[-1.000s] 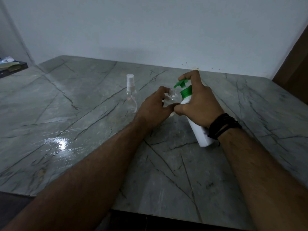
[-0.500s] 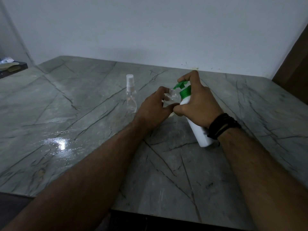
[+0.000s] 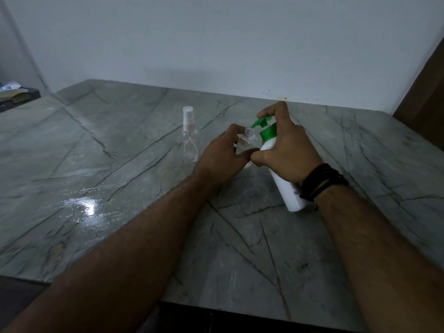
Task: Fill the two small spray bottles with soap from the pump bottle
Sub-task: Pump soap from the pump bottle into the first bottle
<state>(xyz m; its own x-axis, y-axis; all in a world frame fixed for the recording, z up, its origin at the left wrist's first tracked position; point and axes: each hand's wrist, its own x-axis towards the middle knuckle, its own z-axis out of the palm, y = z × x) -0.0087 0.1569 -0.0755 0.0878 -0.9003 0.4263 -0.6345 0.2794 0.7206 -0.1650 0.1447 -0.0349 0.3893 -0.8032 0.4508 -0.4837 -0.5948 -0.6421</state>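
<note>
Two hands work together: my left hand [image 3: 222,157] grips the uncapped spray bottle [image 3: 247,143], my right hand [image 3: 286,150] holds the tilted pump bottle [image 3: 286,188], forefinger on its green pump [image 3: 260,121], spout over the opening. Capped bottle [image 3: 189,138] stands beyond my left fingers.

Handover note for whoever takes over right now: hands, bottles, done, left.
Left hand grips the open spray bottle, cap off.
Right hand holds the tilted pump bottle, forefinger on the green pump head, nozzle at the open neck.
Second spray bottle stands capped on the table, left of the hands, looks clear.
Done: cap off, nozzle aimed. Fill level unreadable.
Left: fill, recap, repeat with second bottle.
</note>
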